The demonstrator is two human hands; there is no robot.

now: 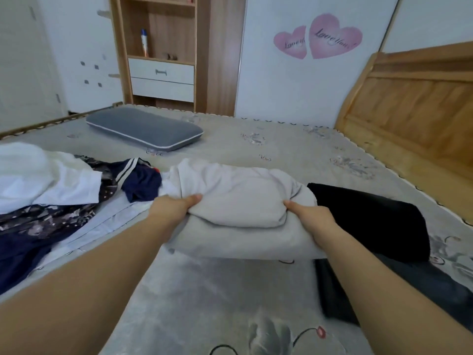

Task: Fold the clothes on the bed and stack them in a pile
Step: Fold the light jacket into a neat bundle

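Above the bed (268, 139), left hand (174, 207) and right hand (313, 217) pinch the folded grey garment (238, 201) at its ends, fingers curled under, thumbs on top. The loose top fold could slip open during transfer onto the black garment (371, 216) alongside.

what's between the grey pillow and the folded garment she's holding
Only bare floral bedsheet lies between the grey pillow and the folded light grey garment, as the head view shows.

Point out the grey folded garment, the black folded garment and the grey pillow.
grey folded garment (243, 198): head view, top fold.
black folded garment (371, 221): head view, upper face.
grey pillow (143, 130): head view, middle of top.
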